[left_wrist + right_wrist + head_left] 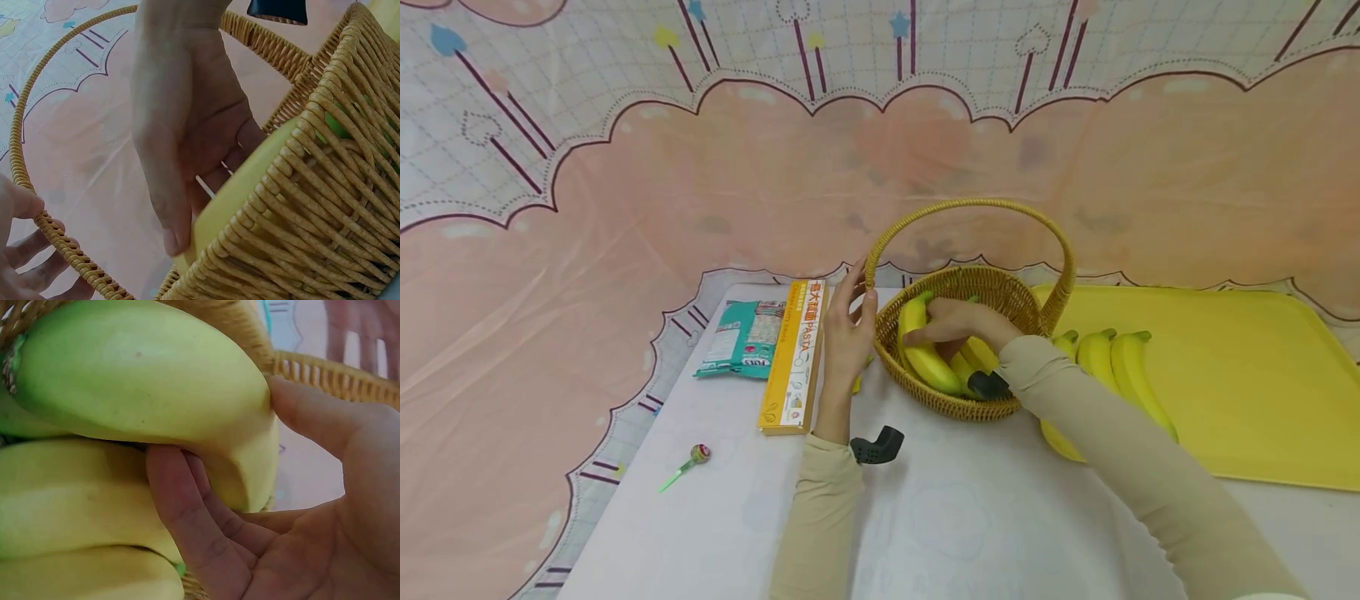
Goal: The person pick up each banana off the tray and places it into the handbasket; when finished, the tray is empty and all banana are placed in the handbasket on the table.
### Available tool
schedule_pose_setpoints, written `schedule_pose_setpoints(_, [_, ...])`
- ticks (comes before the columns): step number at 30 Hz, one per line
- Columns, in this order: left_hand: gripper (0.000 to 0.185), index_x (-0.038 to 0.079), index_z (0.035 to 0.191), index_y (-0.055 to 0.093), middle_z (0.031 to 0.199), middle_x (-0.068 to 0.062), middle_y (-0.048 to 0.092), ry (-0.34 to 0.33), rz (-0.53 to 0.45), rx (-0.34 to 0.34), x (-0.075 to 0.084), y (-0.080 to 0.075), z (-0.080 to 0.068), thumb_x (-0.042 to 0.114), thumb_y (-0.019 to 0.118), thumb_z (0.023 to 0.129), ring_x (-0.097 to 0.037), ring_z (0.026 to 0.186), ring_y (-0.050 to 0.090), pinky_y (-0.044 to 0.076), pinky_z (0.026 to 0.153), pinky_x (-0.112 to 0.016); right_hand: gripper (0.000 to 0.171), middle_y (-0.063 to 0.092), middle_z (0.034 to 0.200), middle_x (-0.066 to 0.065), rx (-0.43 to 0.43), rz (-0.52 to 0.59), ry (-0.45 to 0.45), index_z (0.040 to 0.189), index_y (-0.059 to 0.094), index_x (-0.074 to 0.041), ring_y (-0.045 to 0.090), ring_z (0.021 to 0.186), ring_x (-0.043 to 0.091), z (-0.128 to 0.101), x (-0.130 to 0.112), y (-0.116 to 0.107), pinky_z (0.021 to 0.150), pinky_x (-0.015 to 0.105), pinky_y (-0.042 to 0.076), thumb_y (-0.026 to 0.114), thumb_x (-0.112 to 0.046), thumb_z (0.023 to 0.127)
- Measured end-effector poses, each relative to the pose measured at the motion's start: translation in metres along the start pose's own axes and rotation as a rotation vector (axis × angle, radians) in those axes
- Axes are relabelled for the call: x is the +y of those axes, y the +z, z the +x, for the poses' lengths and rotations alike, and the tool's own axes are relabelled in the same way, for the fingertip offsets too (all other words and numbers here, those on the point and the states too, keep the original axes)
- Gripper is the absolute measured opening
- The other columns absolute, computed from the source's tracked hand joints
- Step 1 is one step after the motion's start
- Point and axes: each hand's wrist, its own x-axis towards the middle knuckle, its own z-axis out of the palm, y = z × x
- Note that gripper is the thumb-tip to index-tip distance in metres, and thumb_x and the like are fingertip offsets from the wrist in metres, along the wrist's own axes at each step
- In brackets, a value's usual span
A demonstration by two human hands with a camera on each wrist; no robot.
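Yellow bananas (979, 356) are part-filling the basket (942, 404), others (1097, 357) lying on the right tray (1255, 383); you're seemingly working midway, left hand (848, 340) gripping the handle (977, 203), right hand (962, 322) pinching one banana (925, 358) inside.

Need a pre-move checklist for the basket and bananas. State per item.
1. Left grip on basket handle: ok, thumb and fingers either side.
2. Right grip on banana: ok, thumb and fingertips touch it.
3. That banana inside basket: ok, beside other bananas.
4. Basket base flat on table: cannot tell, base hidden.
5. Right sleeve clear of tray bananas: cannot tell, it overlaps them in the head view.
6. Yellow tray free of bananas: not ok, at least three there.
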Motion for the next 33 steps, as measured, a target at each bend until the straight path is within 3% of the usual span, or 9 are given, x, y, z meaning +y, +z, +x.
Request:
schedule_pose_setpoints(6, [0.045, 0.021, 0.143, 0.043, 0.131, -0.009, 0.053, 0.001, -0.008, -0.006, -0.008, 0.001, 0.002, 0.014, 0.047, 0.098, -0.027, 0.121, 0.054, 0.050, 0.097, -0.046, 0.057, 0.063, 0.101, 0.013, 0.030, -0.074, -0.005, 0.110, 0.055, 0.000, 0.061, 0.081, 0.020, 0.007, -0.006, 0.007, 0.080, 0.031, 0.050, 0.054, -0.053, 0.089])
schedule_pose_setpoints(9, [0.046, 0.024, 0.143, 0.043, 0.130, -0.009, 0.054, 0.007, -0.005, -0.003, -0.008, 0.002, 0.002, 0.013, 0.047, 0.098, -0.026, 0.120, 0.055, 0.050, 0.096, -0.045, 0.065, 0.063, 0.113, 0.017, 0.042, -0.048, -0.005, 0.126, 0.049, 0.003, 0.064, 0.084, 0.020, 0.005, -0.008, 0.008, 0.086, 0.034, 0.052, 0.053, -0.052, 0.090])
schedule_pose_setpoints(12, [0.047, 0.029, 0.142, 0.043, 0.130, -0.008, 0.054, 0.006, -0.003, 0.002, -0.007, 0.002, 0.002, 0.013, 0.047, 0.098, -0.024, 0.120, 0.055, 0.051, 0.096, -0.044, 0.075, 0.059, 0.120, 0.019, 0.070, -0.009, -0.005, 0.144, 0.030, 0.002, 0.066, 0.087, 0.021, -0.001, -0.007, 0.007, 0.089, 0.037, 0.053, 0.051, -0.049, 0.092])
schedule_pose_setpoints(15, [0.047, 0.029, 0.142, 0.043, 0.130, -0.007, 0.054, 0.001, 0.004, 0.002, -0.008, 0.002, 0.002, 0.013, 0.047, 0.098, -0.024, 0.120, 0.055, 0.051, 0.096, -0.043, 0.076, 0.055, 0.129, 0.019, 0.119, 0.015, -0.030, 0.150, 0.020, -0.002, 0.066, 0.088, 0.021, -0.011, -0.003, 0.006, 0.087, 0.037, 0.053, 0.050, -0.044, 0.094])
schedule_pose_setpoints(20, [0.045, 0.028, 0.141, 0.044, 0.130, -0.009, 0.054, 0.003, 0.008, 0.017, -0.007, 0.001, 0.003, 0.013, 0.048, 0.098, -0.026, 0.120, 0.055, 0.051, 0.095, -0.045, 0.061, 0.057, 0.127, 0.017, 0.236, 0.061, -0.106, 0.143, 0.037, -0.004, 0.064, 0.096, 0.024, -0.032, 0.012, 0.005, 0.083, 0.036, 0.052, 0.051, -0.038, 0.095])
schedule_pose_setpoints(24, [0.045, 0.030, 0.141, 0.044, 0.130, -0.008, 0.054, -0.006, 0.014, 0.029, -0.006, 0.001, 0.003, 0.014, 0.047, 0.098, -0.025, 0.121, 0.055, 0.051, 0.096, -0.043, 0.050, 0.061, 0.114, 0.014, 0.351, 0.069, -0.138, 0.133, 0.049, -0.006, 0.059, 0.097, 0.025, -0.051, 0.028, 0.007, 0.077, 0.035, 0.050, 0.052, -0.037, 0.095])
schedule_pose_setpoints(33, [0.046, 0.027, 0.142, 0.043, 0.132, -0.009, 0.053, -0.014, -0.003, 0.013, -0.009, 0.003, 0.001, 0.013, 0.047, 0.098, -0.026, 0.121, 0.053, 0.050, 0.096, -0.046, 0.040, 0.060, 0.117, 0.014, 0.542, 0.263, -0.189, 0.128, 0.054, -0.008, 0.056, 0.103, 0.027, -0.101, 0.066, 0.012, 0.086, 0.038, 0.049, 0.049, -0.034, 0.098])
